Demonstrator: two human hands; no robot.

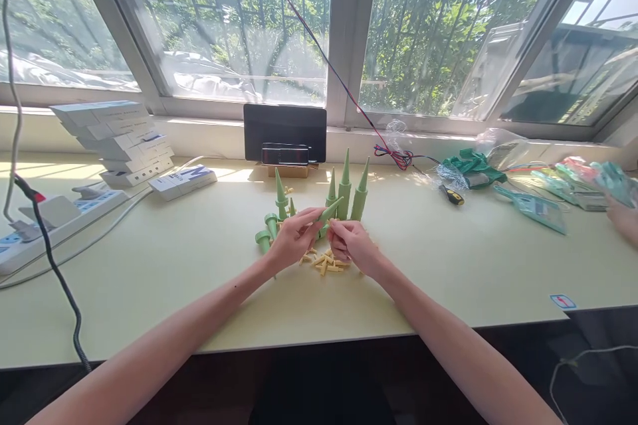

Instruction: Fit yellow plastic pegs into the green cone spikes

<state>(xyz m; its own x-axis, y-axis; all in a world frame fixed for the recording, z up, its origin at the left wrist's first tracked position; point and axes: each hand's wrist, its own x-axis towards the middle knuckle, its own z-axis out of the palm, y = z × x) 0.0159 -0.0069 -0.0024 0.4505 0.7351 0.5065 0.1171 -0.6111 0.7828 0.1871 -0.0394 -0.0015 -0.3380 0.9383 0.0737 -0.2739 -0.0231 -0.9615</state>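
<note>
My left hand (295,237) is closed around a pale green pointed cone (331,210), whose tip slants up to the right. Close beside it, my right hand (351,244) is in a pinch; whatever sits between its fingertips is too small and hidden to name. Below the hands lies a loose pile of short yellow wooden-looking pegs (329,264). Behind them stand several upright green spires, among them a tall spire (345,189) and another spire (359,196). To the left, green cones with round caps (262,238) lie tipped over near an upright green spire (280,196).
A dark tablet (284,126) leans at the window, with a phone (285,155) before it. Stacked white boxes (122,139) and a power strip (64,222) are left. A yellow-black tool (452,195) and green bags (473,169) lie right. Another person's hand (623,219) shows far right.
</note>
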